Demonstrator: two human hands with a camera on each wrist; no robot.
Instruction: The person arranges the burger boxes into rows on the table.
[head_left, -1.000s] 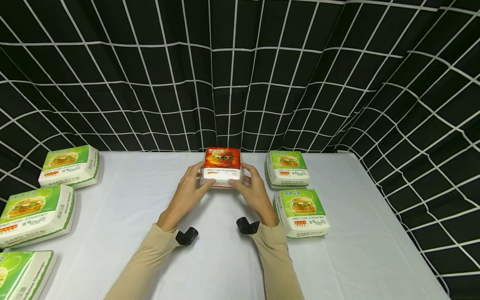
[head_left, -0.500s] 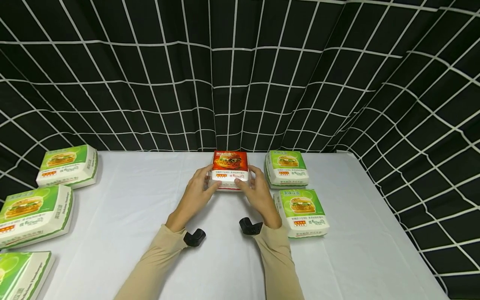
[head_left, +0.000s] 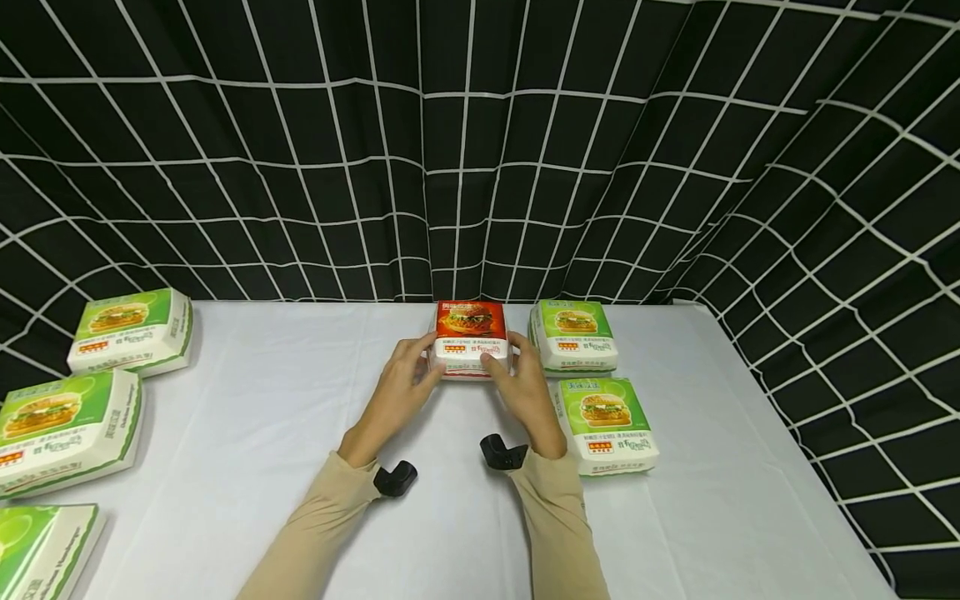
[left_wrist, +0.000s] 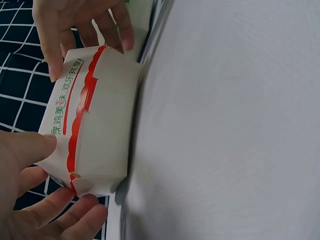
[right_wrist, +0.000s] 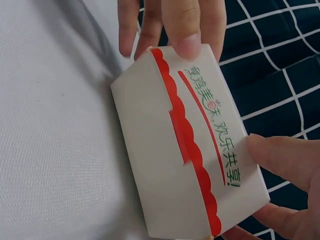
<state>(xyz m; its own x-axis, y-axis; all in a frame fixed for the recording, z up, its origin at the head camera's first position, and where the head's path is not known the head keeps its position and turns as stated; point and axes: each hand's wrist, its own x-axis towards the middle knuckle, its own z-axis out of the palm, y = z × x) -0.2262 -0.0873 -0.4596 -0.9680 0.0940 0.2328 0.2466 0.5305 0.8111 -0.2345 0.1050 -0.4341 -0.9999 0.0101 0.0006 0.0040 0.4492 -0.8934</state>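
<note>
A red-and-white hamburger box [head_left: 471,321] lies between both hands near the table's far edge. The left hand [head_left: 397,387] holds its left side, thumb at the near face and fingers around the corner. On the opposite side, the right hand [head_left: 525,392] grips it with the thumb on the near top edge. In the left wrist view, the box's white near face [left_wrist: 107,120] carries a red wavy stripe and green writing. The right wrist view shows that face [right_wrist: 155,145] too. Just right of the right hand stands a green hamburger box [head_left: 576,333], a narrow gap from the red one.
Another green box [head_left: 607,425] sits nearer on the right, beside the right wrist. Several green boxes line the left side, including a far one [head_left: 131,329] and a middle one [head_left: 67,429]. A black curtain with white grid lines [head_left: 465,167] hangs behind the white table [head_left: 247,400].
Both hands have shifted right with the red hamburger box, bringing it closer to the far green box on the right. The green boxes on the right have stayed in place.
</note>
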